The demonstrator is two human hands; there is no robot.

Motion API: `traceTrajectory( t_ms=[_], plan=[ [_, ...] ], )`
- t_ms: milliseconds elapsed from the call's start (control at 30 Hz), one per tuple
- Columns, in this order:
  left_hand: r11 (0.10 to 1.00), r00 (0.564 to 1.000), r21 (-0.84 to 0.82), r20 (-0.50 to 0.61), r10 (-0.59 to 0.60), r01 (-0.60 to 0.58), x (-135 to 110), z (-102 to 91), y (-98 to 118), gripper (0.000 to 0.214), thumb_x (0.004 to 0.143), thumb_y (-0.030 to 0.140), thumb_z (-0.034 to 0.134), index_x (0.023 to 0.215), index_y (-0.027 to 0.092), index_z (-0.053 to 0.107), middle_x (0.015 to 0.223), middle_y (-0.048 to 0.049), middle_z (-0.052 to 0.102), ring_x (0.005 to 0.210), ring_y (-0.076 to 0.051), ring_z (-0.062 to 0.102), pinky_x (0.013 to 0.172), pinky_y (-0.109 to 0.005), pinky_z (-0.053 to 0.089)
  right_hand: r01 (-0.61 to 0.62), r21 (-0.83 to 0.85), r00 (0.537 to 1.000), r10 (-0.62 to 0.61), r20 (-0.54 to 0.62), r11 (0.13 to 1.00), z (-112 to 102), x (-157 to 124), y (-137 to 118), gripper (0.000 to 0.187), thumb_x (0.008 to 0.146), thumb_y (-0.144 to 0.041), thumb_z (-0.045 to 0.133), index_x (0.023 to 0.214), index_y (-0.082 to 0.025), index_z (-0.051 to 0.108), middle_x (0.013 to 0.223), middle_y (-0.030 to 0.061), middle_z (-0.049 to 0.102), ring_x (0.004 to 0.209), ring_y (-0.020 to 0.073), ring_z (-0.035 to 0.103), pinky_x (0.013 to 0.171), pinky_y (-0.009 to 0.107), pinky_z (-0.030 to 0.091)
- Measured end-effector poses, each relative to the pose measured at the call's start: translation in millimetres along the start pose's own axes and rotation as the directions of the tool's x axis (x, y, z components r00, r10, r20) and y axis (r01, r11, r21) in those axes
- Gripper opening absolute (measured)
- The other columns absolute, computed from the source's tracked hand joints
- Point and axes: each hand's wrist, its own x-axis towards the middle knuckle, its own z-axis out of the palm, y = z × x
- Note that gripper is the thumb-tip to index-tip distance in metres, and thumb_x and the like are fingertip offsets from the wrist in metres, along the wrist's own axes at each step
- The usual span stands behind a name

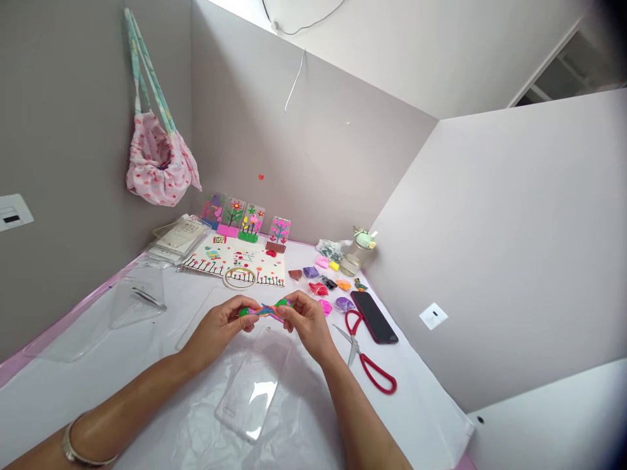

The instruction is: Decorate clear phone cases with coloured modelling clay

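Note:
A multicoloured strip of soft modelling clay (267, 311), with green, orange, blue and pink in it, is stretched between my two hands above the table. My left hand (226, 320) pinches its left end between thumb and fingers. The other end is gripped by my right hand (304, 320), near a green patch. Just below my hands a clear phone case (255, 385) lies flat on the plastic-covered table. Red-handled scissors (357, 343) rest with blades apart to the right of my right hand.
Small clay packets (318, 288) in several colours lie beyond my right hand, near a black phone (375, 316) and a lidded jar (356, 254). Decorated clear cases (252, 223) stand at the back behind a drawn-on sheet (235, 258). Tweezers (148, 298) lie left. Walls enclose the table.

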Motion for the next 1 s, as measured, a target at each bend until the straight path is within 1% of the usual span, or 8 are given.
traceTrajectory(
  t_ms=[167,233,467,567,667,767,900,1000],
  plan=[
    [0.999,0.997,0.027,0.074,0.023,-0.025,0,2.8,1,0.019,0.083,0.041,0.070,0.090,0.024,0.072,0.085,-0.0005,0.066,0.079,-0.021,0.060,0.076,-0.034,0.045,0.004,0.079,0.999,0.000,-0.051,0.997,-3,5,3,0.031,0.082,-0.043,0.072,0.103,-0.022,0.064,0.077,-0.0022,0.064,0.065,0.0130,0.058,0.064,0.028,0.047],
    [0.999,0.993,0.015,0.108,0.037,-0.039,0,7.1,-2,0.016,0.079,0.037,0.074,0.086,0.023,0.073,0.092,-0.0021,0.067,0.087,-0.023,0.062,0.080,-0.034,0.047,-0.011,0.087,0.998,0.016,-0.058,0.996,-4,5,3,0.028,0.079,-0.040,0.075,0.098,-0.022,0.064,0.076,-0.0029,0.064,0.065,0.0126,0.057,0.064,0.027,0.047],
    [0.996,0.998,-0.086,0.068,0.010,-0.004,-5,17.5,-9,0.061,0.076,0.028,0.075,0.131,0.030,0.049,0.111,-0.0019,0.062,0.085,-0.019,0.067,0.085,-0.038,0.055,-0.050,0.042,0.998,0.049,0.025,0.998,10,0,9,0.021,0.076,-0.037,0.077,0.077,-0.019,0.066,0.068,-0.0009,0.064,0.060,0.0133,0.055,0.058,0.027,0.044],
    [0.997,0.996,-0.072,0.078,0.035,-0.030,-6,16.3,-5,0.049,0.078,0.028,0.077,0.123,0.029,0.060,0.107,-0.0005,0.066,0.084,-0.018,0.065,0.087,-0.036,0.053,-0.024,0.025,0.999,0.024,0.026,0.999,14,-2,7,0.024,0.082,-0.042,0.072,0.080,-0.020,0.062,0.068,-0.0025,0.060,0.060,0.0134,0.054,0.057,0.027,0.044],
    [0.996,0.998,-0.075,0.042,0.045,-0.042,-4,12.0,-2,0.028,0.082,0.035,0.075,0.107,0.026,0.065,0.100,0.0002,0.068,0.084,-0.018,0.063,0.082,-0.033,0.051,0.032,0.000,0.999,-0.032,0.035,0.999,13,-5,-1,0.026,0.083,-0.042,0.074,0.098,-0.022,0.065,0.092,0.0019,0.064,0.081,0.0165,0.062,0.072,0.030,0.051],
    [0.994,0.999,-0.100,0.008,0.037,-0.036,-1,6.9,-1,0.027,0.086,0.043,0.071,0.103,0.024,0.062,0.093,0.0007,0.068,0.077,-0.017,0.062,0.074,-0.031,0.050,0.142,-0.093,0.979,-0.126,0.159,0.986,13,-9,-7,0.047,0.075,-0.034,0.083,0.119,-0.027,0.066,0.120,0.0059,0.062,0.106,0.0210,0.062,0.089,0.034,0.053],
    [0.996,0.999,-0.092,0.030,0.024,-0.021,-2,5.1,-3,0.028,0.091,0.048,0.064,0.100,0.022,0.060,0.076,0.0026,0.063,0.064,-0.015,0.059,0.069,-0.031,0.049,0.202,-0.196,0.975,-0.177,0.138,0.960,16,-11,-1,0.024,0.080,-0.026,0.079,0.103,-0.026,0.075,0.099,0.0035,0.068,0.093,0.0191,0.063,0.082,0.032,0.052],
    [0.995,0.999,-0.089,0.031,0.035,-0.032,-4,7.7,-5,0.040,0.088,0.045,0.067,0.121,0.026,0.055,0.101,-0.0017,0.066,0.078,-0.018,0.065,0.079,-0.035,0.053,0.127,-0.145,0.992,-0.122,0.040,0.981,13,-8,5,0.012,0.084,-0.029,0.074,0.094,-0.022,0.073,0.082,0.0019,0.068,0.074,0.0167,0.062,0.071,0.031,0.052]
  ],
)
